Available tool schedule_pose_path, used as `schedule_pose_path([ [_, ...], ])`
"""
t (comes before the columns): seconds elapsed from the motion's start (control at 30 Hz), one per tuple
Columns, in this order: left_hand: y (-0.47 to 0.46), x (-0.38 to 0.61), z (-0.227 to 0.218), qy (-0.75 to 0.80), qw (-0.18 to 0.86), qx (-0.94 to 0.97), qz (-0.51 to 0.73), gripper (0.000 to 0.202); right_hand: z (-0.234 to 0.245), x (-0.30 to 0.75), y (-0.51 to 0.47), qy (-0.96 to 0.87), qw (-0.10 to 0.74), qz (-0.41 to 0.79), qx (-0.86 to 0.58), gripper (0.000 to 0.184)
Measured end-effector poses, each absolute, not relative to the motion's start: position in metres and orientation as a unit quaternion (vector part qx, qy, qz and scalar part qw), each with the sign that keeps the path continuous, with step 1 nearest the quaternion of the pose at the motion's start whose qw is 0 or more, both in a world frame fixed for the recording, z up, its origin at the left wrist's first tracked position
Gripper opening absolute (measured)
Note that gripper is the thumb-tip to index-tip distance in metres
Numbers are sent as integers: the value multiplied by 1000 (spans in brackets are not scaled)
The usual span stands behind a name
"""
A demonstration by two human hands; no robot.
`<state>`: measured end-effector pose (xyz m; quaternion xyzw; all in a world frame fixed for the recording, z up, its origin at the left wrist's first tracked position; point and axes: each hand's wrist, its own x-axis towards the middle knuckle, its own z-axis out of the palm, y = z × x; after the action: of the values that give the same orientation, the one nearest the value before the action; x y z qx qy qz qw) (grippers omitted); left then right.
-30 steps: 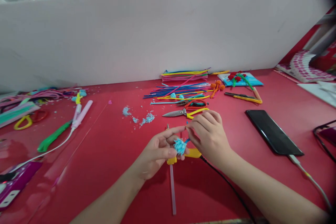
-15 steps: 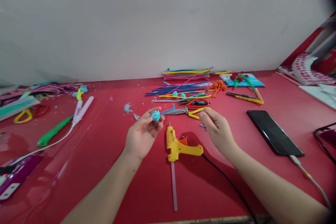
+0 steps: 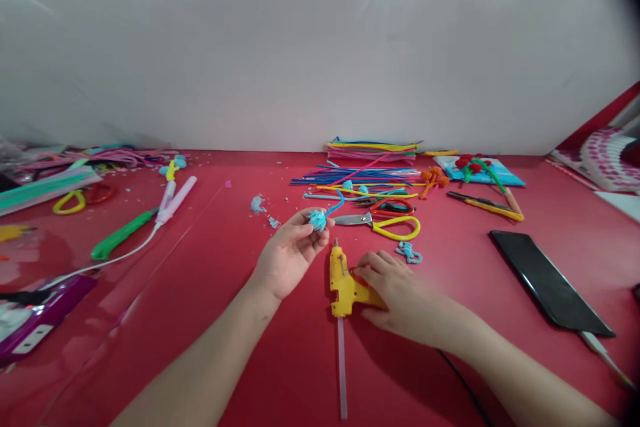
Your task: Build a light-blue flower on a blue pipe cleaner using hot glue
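Observation:
My left hand [image 3: 290,253] is raised a little over the red table [image 3: 210,320], its fingertips pinched on a small light-blue pipe-cleaner flower [image 3: 317,219] with a blue stem curling up to the right. My right hand [image 3: 400,293] lies over the handle of a yellow glue gun [image 3: 342,280] that rests flat on the table, fingers curled onto it. A clear glue stick [image 3: 341,367] pokes out of the gun's back toward me. A small blue pipe-cleaner piece [image 3: 409,253] lies just beyond my right hand.
Scissors with yellow handles [image 3: 380,221] and a pile of coloured pipe cleaners [image 3: 360,177] lie past the hands. A black phone [image 3: 547,281] on a cable sits to the right. Green and pink tools [image 3: 145,223] and more pipe cleaners are at the left. A white partition [image 3: 320,67] closes the back.
My right hand has come back from near the scissors and settled on the glue gun's handle, leaving a small blue piece on the table. My left hand still holds the blue flower.

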<state>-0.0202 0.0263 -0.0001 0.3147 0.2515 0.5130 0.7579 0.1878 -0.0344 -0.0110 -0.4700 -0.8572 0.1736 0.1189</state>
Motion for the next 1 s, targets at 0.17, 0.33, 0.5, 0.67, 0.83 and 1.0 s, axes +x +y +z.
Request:
schedule_pose_path([
  [0.17,24,-18,4,257,725,413,488,28,-12,178,-40,-849,64,142,-504,45],
  [0.33,24,-22,28,268,690,440,508,25,3,202,-24,-785,155,109,-590,34],
  [0.5,32,-21,35,285,740,335,509,9,28,233,-12,-694,371,170,-593,14],
  [0.67,35,-17,10,296,821,224,434,19,13,227,-24,-645,449,385,-485,17],
  [0.83,33,-19,-8,310,836,191,410,20,-11,216,-38,-656,439,405,-462,17],
  [1.0,33,-17,-12,323,837,173,408,23,-6,210,-41,-715,406,332,-462,9],
])
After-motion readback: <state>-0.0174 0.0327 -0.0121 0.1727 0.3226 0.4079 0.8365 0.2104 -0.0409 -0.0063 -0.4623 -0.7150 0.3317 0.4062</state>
